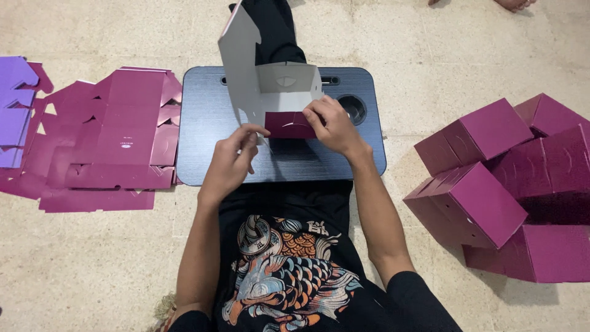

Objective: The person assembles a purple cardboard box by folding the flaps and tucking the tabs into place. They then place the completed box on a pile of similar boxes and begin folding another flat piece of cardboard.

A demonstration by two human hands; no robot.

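A half-folded cardboard box blank (261, 83), grey-white inside and magenta outside, stands on a dark blue lap table (203, 129). My right hand (332, 126) presses a magenta flap (287, 125) of the blank down against the table. My left hand (230, 161) pinches the blank's lower left edge with thumb and fingertips. One tall panel of the blank rises tilted toward the far left.
A pile of flat magenta blanks (114, 141) lies on the floor to the left, with purple ones (13, 98) at the far left. Several folded magenta boxes (504, 184) are stacked to the right. Another person's foot (513, 5) shows at the top edge.
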